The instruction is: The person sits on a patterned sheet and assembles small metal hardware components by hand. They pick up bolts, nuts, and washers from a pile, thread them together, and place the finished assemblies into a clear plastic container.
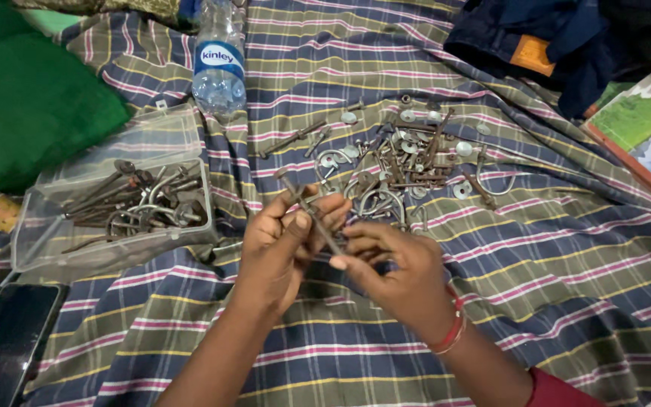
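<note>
Head view: left hand (284, 237) and right hand (393, 271) together grasping a long rusty bolt (312, 212), held tilted above the plaid cloth (551, 249), near centre. Just beyond lies a loose pile of bolts and washers (408, 162); far left, a clear plastic box (114, 203) holding similar hardware; a water bottle (218, 60) farther back

A striped plaid cloth (566, 256) carries a hardware pile (408, 162), clear box (114, 203), bottle (218, 64) and phone (9, 343).
</note>
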